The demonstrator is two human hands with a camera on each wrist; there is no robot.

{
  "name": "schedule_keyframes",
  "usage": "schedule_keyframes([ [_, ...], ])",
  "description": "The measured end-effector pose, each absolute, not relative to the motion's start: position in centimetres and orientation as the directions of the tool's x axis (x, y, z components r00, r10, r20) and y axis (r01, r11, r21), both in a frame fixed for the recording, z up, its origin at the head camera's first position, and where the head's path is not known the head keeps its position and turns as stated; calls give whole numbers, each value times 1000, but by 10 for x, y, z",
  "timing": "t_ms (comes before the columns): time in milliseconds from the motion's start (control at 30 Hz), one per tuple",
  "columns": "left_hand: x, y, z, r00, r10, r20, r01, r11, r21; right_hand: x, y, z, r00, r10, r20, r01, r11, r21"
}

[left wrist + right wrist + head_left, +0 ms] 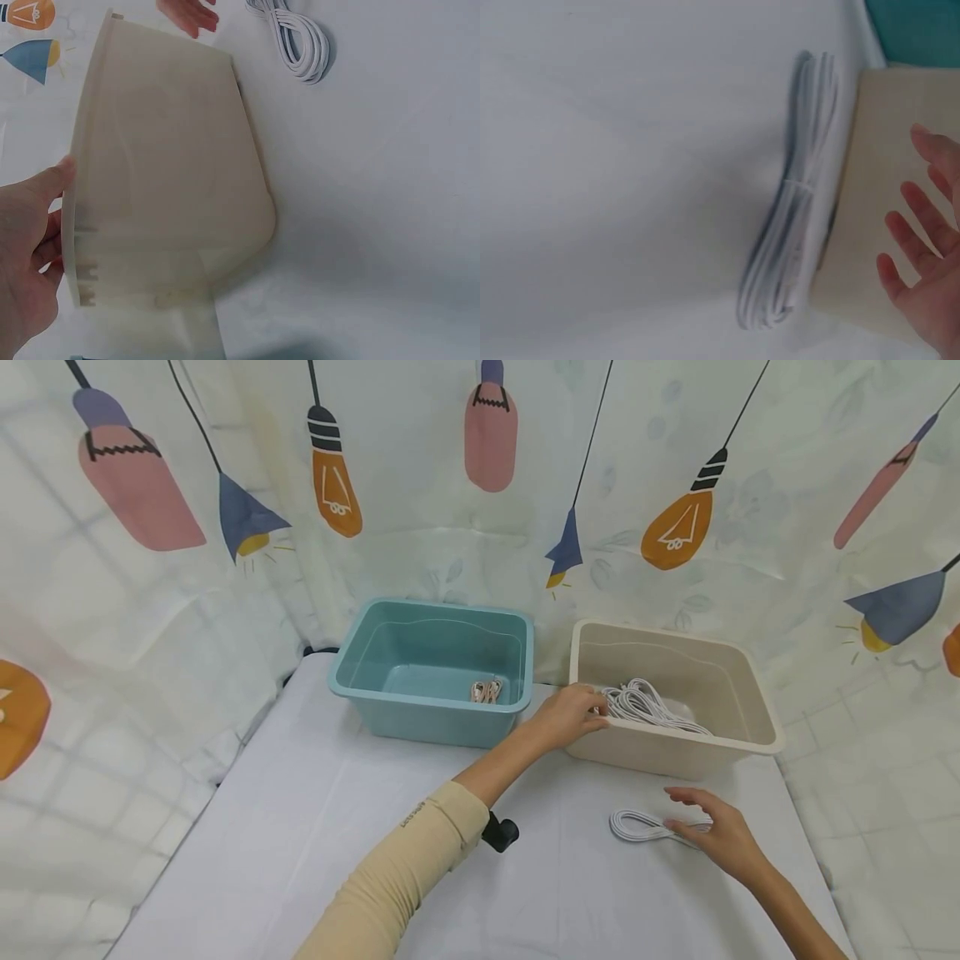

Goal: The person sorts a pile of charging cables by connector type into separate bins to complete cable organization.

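Observation:
At the near left corner of the beige bin [675, 747], my left hand [572, 717] grips the rim. In the left wrist view, the thumb of the left hand [30, 247] lies on the rim's outer side, and its fingertips are hidden behind the rim. White coiled cables [645, 702] lie inside the bin, close to those fingers. My right hand [716, 835], fingers spread and holding nothing, hovers by a bundled white cable [637, 827] on the table in front of the bin. A tie wraps the middle of this cable bundle [799, 184] in the right wrist view.
A teal bin [431, 714] stands left of the beige one, with a small tied bundle of pinkish cable [486, 692] inside. On the white-covered table [300, 827], a black object [501, 833] shows beside my left sleeve. Patterned curtains [420, 543] hang behind and at both sides.

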State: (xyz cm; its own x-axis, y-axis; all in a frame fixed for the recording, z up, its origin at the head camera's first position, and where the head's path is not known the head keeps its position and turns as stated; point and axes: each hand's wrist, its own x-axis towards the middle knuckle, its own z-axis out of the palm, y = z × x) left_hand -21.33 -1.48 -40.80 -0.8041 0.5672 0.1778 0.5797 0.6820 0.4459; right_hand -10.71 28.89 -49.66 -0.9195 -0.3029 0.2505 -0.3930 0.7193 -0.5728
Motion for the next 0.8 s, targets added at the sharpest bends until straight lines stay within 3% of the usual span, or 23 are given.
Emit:
schedule_keyframes([
  [433, -213, -14, -408, -807, 565, 173, 578, 693, 431, -106, 294, -533, -930, -324, 171, -360, 722, -590],
  [800, -213, -14, -407, -810, 561, 171, 572, 693, 438, -107, 291, -546, -926, -348, 145, -372, 784, -497],
])
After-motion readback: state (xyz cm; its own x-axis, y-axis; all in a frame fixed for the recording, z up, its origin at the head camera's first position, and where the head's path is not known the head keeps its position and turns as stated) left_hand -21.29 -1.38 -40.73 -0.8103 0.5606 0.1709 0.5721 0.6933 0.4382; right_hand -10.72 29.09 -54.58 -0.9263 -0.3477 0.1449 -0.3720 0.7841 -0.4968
